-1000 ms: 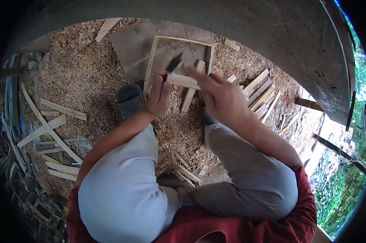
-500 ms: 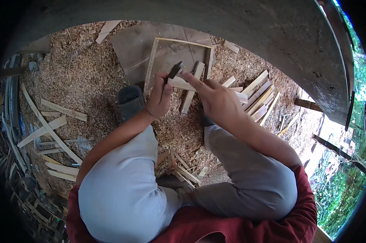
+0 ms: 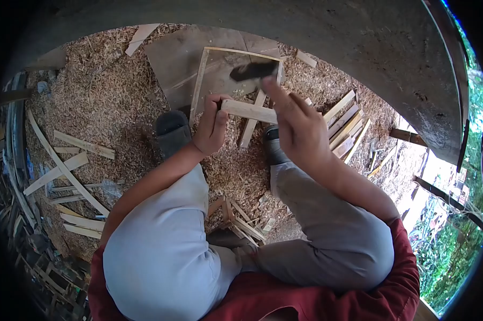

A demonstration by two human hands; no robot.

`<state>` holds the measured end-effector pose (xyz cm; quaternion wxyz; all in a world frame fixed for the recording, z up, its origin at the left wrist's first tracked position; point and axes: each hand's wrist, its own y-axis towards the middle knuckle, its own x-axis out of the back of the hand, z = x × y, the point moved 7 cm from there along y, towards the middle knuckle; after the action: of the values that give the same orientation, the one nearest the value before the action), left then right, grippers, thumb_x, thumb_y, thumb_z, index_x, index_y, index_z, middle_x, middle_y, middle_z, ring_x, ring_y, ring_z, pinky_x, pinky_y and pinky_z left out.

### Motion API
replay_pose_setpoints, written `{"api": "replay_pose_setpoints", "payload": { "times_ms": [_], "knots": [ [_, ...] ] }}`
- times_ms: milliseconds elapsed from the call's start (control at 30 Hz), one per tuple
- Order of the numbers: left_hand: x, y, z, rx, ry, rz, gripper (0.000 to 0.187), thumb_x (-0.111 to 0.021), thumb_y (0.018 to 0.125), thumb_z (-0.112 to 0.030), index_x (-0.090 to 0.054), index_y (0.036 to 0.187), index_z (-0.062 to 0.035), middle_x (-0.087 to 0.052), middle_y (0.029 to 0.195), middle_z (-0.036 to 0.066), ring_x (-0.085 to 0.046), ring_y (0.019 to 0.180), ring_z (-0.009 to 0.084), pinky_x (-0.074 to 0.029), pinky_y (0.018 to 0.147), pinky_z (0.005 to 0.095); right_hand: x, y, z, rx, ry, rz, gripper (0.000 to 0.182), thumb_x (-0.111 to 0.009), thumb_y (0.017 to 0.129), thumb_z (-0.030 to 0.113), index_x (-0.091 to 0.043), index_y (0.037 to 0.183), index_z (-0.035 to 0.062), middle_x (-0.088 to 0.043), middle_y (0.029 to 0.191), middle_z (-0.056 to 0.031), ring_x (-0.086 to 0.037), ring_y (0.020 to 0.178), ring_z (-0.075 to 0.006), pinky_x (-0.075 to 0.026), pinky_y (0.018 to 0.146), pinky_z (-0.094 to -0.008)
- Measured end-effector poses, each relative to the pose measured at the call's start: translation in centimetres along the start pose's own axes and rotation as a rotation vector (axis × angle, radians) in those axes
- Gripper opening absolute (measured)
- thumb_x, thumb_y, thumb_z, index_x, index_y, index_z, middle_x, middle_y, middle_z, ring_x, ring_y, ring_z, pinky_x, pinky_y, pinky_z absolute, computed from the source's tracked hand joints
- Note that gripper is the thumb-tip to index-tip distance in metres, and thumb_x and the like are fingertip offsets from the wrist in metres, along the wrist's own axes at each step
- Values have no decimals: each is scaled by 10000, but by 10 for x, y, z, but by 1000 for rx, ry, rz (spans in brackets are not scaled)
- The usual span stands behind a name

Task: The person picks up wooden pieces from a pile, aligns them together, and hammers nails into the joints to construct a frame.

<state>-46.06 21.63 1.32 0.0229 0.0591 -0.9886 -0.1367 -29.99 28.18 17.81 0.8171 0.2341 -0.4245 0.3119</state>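
Observation:
My left hand [image 3: 210, 127] is closed around the near left corner of a thin wooden frame [image 3: 200, 77], beside the end of its near slat [image 3: 246, 110]. My right hand [image 3: 304, 125] grips a hammer, whose dark head [image 3: 253, 70] is smeared by motion above the frame. Most of the hammer's handle is hidden in that hand. The head is apart from the slat. Behind the near slat, a loose wood strip [image 3: 248, 132] slants down towards my feet. Any nail at the corner is too small to make out.
Under the frame lies a flat brown board [image 3: 172, 59] on wood shavings. Several cut strips [image 3: 344, 125] are stacked at the right, more slats [image 3: 83, 144] at the left, and offcuts [image 3: 244, 224] between my legs. A large dark panel [image 3: 359, 48] looms across the top.
The hammer head has swung up and to the right, away from the corner by my left hand. My right hand moved slightly right, uncovering the near slat. My left hand stayed put.

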Motion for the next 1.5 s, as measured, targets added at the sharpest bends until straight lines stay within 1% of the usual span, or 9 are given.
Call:
{"api": "replay_pose_setpoints", "payload": {
  "times_ms": [300,433,633,733,800,1033,1200,1300,1500],
  "knots": [
    [2,-7,10,76,-35,27,412,-360,1192,-364,-428,1394,-12,-496,1137,76,-465,952,145,-431,916,345,4,1,-2,-11,126,-123,712,-610,966,49,-522,1609,343,-653,848,-143,-724,701,-338,-592,610,-457],
    [1,-1,3,34,-15,6,398,-358,1191,-346,-430,1386,-7,-481,1139,80,-458,951,145,-424,908,339,-18,2,-4,-148,-19,328,665,-577,983,-38,-548,1593,226,-749,1055,-192,-748,751,-375,-616,687,-493],
    [3,-8,14,179,-58,39,420,-359,1190,-374,-435,1389,-12,-497,1157,88,-482,989,157,-433,931,347,3,2,1,-23,59,-34,684,-599,985,37,-517,1616,285,-624,820,-145,-685,676,-349,-573,611,-474],
    [1,-3,5,89,-72,37,421,-361,1190,-373,-435,1394,-12,-507,1173,92,-497,1011,159,-435,946,341,-18,2,-9,-148,-105,311,710,-601,962,-3,-521,1618,258,-614,813,-121,-665,657,-320,-564,599,-465],
    [-1,-3,6,55,-60,31,421,-363,1190,-372,-435,1395,-12,-508,1170,91,-499,1014,160,-434,948,337,3,6,-4,-16,62,-25,742,-602,955,11,-500,1632,299,-627,832,-115,-685,664,-305,-577,604,-463],
    [-1,1,0,-14,-17,21,429,-356,1192,-377,-434,1403,-13,-495,1147,85,-480,991,153,-429,929,332,-8,4,-6,-114,-144,250,754,-626,952,29,-497,1628,337,-641,863,-117,-707,669,-287,-583,597,-443],
    [-1,-2,1,53,-37,32,414,-352,1193,-371,-440,1385,-16,-486,1163,87,-481,1007,164,-421,945,335,8,-3,-3,20,16,-125,668,-559,986,-42,-563,1585,254,-694,907,-173,-727,712,-321,-582,642,-482],
    [-1,5,0,23,-20,34,397,-355,1193,-358,-444,1376,-17,-487,1166,85,-482,1012,168,-418,954,336,-19,-2,-9,-119,-68,279,768,-629,913,9,-519,1616,297,-632,856,-145,-693,646,-308,-577,577,-456],
    [-3,1,-5,48,-27,37,391,-355,1195,-345,-440,1380,-11,-492,1162,84,-483,1016,172,-418,965,336,10,1,4,27,3,-92,702,-575,968,-32,-544,1598,276,-678,881,-169,-702,688,-356,-583,623,-472]
  ]
}}
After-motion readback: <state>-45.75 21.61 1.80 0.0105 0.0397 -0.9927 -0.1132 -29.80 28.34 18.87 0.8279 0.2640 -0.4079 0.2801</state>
